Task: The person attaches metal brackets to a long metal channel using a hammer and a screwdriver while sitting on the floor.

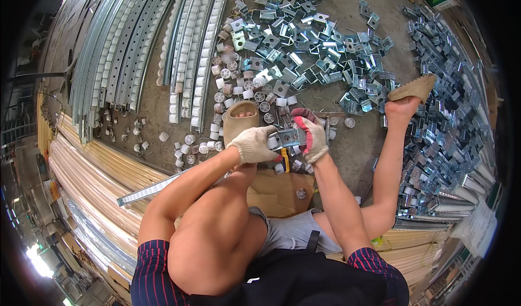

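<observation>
My left hand (253, 145), in a cream knit glove, closes on the left end of a shiny metal bracket (290, 137) in front of my knees. My right hand (312, 136), gloved with a pink-red palm, pinches the bracket's right side. A roller rail (152, 191) comes out from under my left forearm; my arm hides whether it reaches the bracket. Just below the bracket lies a tool with yellow and red handles (285, 160), partly covered. White roller wheels (265, 106) are scattered on the floor around my hands.
A big heap of loose metal brackets (304, 40) spreads ahead, with another pile (434, 143) at the right. Long roller rails (201, 62) lie at the far left. Bundled pale tubes (97, 192) run along the left. Cardboard (277, 189) lies beneath me. My sandalled feet (242, 119) flank the work.
</observation>
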Demonstrator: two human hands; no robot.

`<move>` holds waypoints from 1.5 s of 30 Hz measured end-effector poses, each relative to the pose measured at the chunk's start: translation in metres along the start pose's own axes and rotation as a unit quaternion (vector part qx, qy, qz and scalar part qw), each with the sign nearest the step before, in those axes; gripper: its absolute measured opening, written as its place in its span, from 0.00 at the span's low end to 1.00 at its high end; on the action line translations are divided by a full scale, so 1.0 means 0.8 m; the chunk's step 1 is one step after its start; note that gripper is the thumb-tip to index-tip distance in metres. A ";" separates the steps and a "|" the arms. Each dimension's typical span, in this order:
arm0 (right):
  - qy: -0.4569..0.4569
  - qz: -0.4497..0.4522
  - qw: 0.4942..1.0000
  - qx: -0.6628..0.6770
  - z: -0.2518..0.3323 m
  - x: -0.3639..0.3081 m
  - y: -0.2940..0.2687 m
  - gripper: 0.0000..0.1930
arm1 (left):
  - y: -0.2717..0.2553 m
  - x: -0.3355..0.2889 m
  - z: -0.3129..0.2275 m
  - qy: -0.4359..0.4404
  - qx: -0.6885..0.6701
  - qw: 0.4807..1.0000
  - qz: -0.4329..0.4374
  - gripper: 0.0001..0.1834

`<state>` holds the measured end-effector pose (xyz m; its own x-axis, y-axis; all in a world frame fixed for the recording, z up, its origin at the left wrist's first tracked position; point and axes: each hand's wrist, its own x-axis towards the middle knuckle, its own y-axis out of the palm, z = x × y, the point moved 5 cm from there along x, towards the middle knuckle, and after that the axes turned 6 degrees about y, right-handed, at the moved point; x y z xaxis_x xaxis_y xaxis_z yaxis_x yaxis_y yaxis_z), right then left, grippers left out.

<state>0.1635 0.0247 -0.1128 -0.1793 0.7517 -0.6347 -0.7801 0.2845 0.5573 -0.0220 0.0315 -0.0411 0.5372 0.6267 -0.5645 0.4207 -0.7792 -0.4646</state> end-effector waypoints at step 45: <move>-0.115 -0.312 0.670 -0.664 0.001 -0.080 -0.105 0.25 | -0.018 -0.020 0.017 -0.016 -0.025 0.992 -0.119 0.28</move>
<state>0.2408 -0.0469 -0.1190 0.4072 0.8483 -0.3386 -0.5328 -0.0805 -0.8424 -0.0466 0.0331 -0.0348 0.3955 0.7927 -0.4639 0.5687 -0.6080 -0.5540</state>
